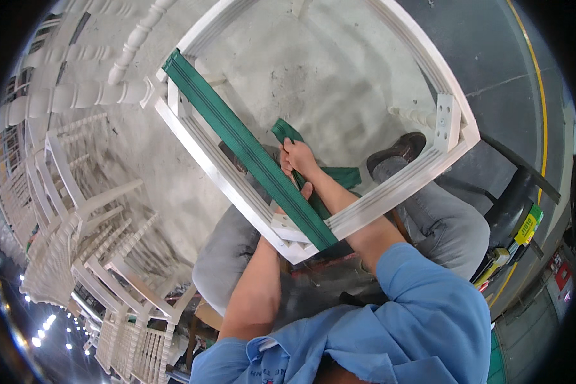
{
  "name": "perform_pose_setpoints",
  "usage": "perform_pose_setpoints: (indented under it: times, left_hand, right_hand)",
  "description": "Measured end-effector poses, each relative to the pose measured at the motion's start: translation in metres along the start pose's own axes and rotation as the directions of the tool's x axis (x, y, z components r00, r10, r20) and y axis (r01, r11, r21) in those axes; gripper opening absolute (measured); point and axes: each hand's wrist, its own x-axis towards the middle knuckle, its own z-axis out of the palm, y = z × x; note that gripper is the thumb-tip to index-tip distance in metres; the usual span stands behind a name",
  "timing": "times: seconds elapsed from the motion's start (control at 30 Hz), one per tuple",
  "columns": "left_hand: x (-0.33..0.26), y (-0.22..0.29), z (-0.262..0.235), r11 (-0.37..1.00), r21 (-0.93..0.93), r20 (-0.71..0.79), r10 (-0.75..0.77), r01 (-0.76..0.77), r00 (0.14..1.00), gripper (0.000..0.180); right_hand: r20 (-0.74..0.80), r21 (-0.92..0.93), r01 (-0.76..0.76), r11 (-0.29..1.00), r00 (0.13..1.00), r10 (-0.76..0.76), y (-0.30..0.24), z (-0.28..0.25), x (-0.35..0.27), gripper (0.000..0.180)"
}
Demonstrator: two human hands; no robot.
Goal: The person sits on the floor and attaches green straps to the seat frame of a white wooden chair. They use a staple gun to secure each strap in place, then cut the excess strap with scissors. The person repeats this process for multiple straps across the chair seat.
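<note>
A white seat frame (390,203) with rounded rails is held over my lap. A green webbing strap (249,152) runs taut across its left side, over the far-left and near rails. In the frame's opening, my right hand (299,157) is closed round a loose length of the webbing, whose free end (281,130) sticks up past the fist. Below it, my left hand (306,191) shows mainly its thumb against the webbing; the taut strap hides most of its fingers. More loose webbing (342,176) hangs behind my right wrist.
White turned legs (77,99) extend left from the frame. Several white chair frames (112,269) stand stacked at the left. My shoe (400,152) rests on the floor beneath the opening. At the right are a yellow-handled tool (493,261) and a yellow floor line (544,121).
</note>
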Motion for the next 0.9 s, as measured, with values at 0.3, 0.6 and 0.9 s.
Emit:
perform_pose_setpoints:
  times: [0.3, 0.6, 0.9]
  left_hand:
    - [-0.019, 0.023, -0.004, 0.830, -0.523, 0.008, 0.234, -0.196, 0.972, 0.049]
    - [-0.005, 0.017, -0.026, 0.798, -0.593, 0.090, 0.199, -0.107, 0.976, 0.047]
    - [-0.029, 0.051, -0.002, 0.826, -0.547, 0.172, 0.270, -0.136, 0.947, 0.046]
  right_hand:
    - [0.089, -0.086, -0.039, 0.996, 0.995, 0.047, -0.008, 0.015, -0.019, 0.034]
    - [-0.234, -0.907, -0.307, 0.287, 0.936, 0.262, -0.035, -0.049, -0.203, 0.042]
    - [-0.541, -0.827, -0.031, 0.561, 0.312, -0.781, -0.166, -0.161, -0.598, 0.028]
